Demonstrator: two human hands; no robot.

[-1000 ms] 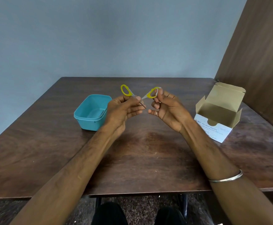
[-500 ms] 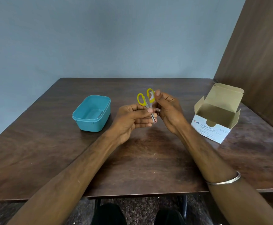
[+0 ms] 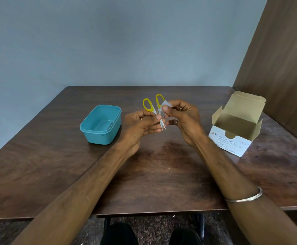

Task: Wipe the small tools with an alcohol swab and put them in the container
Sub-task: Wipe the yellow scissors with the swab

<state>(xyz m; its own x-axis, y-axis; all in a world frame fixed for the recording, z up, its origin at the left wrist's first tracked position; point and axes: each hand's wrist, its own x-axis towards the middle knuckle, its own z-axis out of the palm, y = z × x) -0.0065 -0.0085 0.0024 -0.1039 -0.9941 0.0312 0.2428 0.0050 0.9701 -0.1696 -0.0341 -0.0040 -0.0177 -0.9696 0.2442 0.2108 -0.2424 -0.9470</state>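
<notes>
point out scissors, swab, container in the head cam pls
scissors (image 3: 148,105): head view, on the left yellow handle loop.
swab (image 3: 165,104): head view, on the white pad pinched at the right hand's thumb.
container (image 3: 98,134): head view, on the teal front wall below the rim.

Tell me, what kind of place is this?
Probably a plain room set up for a tabletop task, not a clinic: a bare wooden table against a blank wall, holding only a teal container and an alcohol swab box.
</notes>
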